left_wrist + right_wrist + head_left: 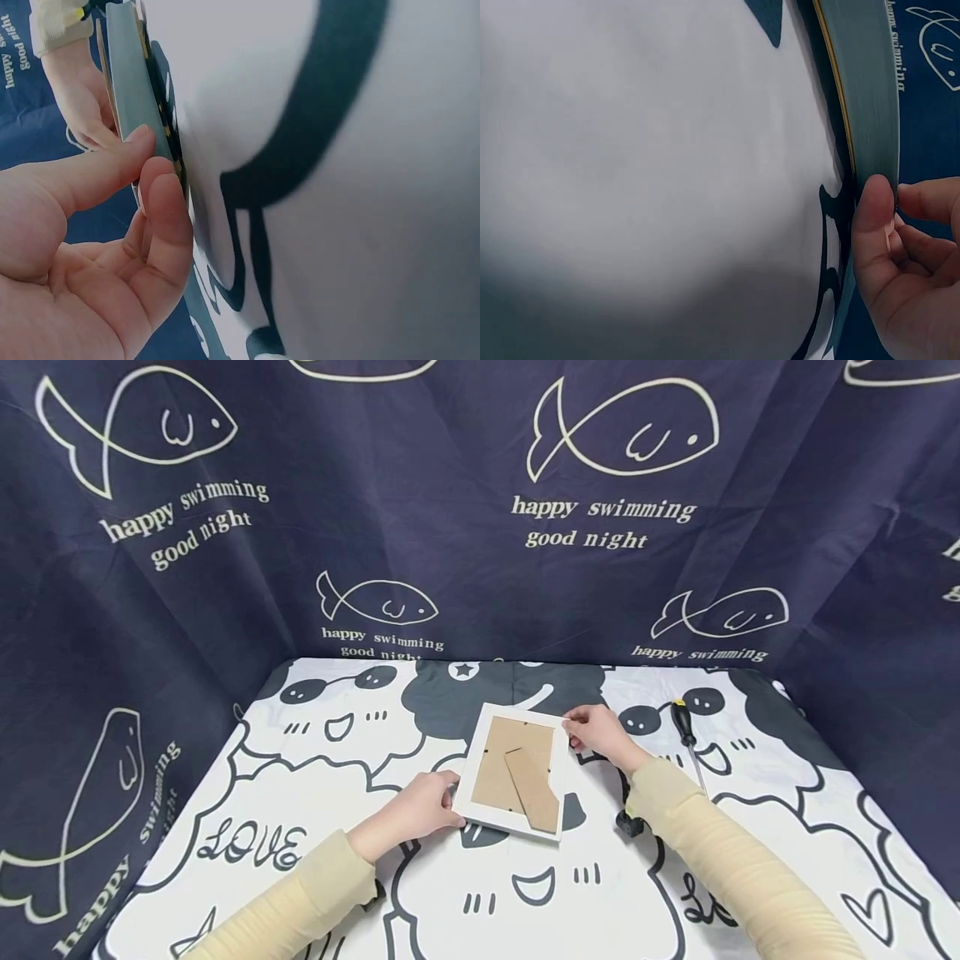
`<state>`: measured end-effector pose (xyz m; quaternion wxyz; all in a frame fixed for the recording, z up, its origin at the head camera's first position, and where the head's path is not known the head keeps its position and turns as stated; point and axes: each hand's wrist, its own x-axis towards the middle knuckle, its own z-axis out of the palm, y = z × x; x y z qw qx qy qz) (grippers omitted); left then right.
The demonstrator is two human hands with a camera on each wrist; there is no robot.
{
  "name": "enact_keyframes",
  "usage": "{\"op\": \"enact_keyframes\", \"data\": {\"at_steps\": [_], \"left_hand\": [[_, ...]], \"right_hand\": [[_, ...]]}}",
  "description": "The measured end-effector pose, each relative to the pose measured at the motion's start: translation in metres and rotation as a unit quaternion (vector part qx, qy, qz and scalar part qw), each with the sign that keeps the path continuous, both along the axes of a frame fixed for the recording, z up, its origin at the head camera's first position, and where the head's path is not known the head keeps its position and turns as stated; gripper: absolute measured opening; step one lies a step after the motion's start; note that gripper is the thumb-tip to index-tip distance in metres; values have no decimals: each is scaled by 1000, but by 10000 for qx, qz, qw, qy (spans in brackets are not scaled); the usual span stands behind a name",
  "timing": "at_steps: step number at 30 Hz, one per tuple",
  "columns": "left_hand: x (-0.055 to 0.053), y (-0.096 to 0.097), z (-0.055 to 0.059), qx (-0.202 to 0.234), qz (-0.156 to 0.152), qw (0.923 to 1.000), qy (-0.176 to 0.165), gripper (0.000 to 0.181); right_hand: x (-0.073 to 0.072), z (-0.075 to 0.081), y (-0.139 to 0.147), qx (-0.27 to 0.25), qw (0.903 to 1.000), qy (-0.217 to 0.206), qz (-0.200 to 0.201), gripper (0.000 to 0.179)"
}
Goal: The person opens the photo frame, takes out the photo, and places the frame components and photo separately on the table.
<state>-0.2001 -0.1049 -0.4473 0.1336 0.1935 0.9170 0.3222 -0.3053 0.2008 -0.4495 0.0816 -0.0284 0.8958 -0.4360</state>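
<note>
Picture frame (506, 774), back upward, as seen in the head view: it lies between the two hands over the middle of the cloth-covered table (330, 793), short of the far edge, its long axis running from the far edge toward the person, with the near end slanted slightly left. A brown backing board (495, 789) fills the white border, and a stand leg (534, 789) crosses it obliquely to the near right corner. The left hand (420, 806) grips the left long side close to the near corner; the right hand (602, 735) pinches the far right corner, so the holds are diagonally opposed and neither hand is apart from the object. A screwdriver (682, 721) lies to the right, toward the table's far right corner. Left wrist view: the frame appears edge-on, thumb against its side and fingers curled in beneath; the other hand shows beyond. Right wrist view: the thumb presses the pale side, with the index finger bent to the opposite edge; whether the frame touches the cloth there cannot be told.
</note>
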Motion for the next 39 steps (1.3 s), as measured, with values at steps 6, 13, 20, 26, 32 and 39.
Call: {"op": "enact_keyframes", "data": {"at_steps": [6,13,20,26,32,39], "left_hand": [[-4,-3,-1,-81,-46,9998,167,57],[-11,-8,-2,-236,-85,9987,447,53],[-14,-11,-1,-263,26,9987,443,49],[-18,-11,1,-243,89,9990,362,48],[-24,-11,2,-336,114,9984,444,48],[-32,-12,0,-307,132,9977,587,40]], "right_hand": [[8,2,4,-191,9998,45,-81,25],[16,3,9,-285,9995,10,-148,24],[23,2,13,-519,9984,-160,-149,24],[27,1,15,-826,9957,-379,-195,26],[28,-1,18,-630,9970,-354,-263,26],[30,-5,23,-791,9955,-427,-292,23]]}}
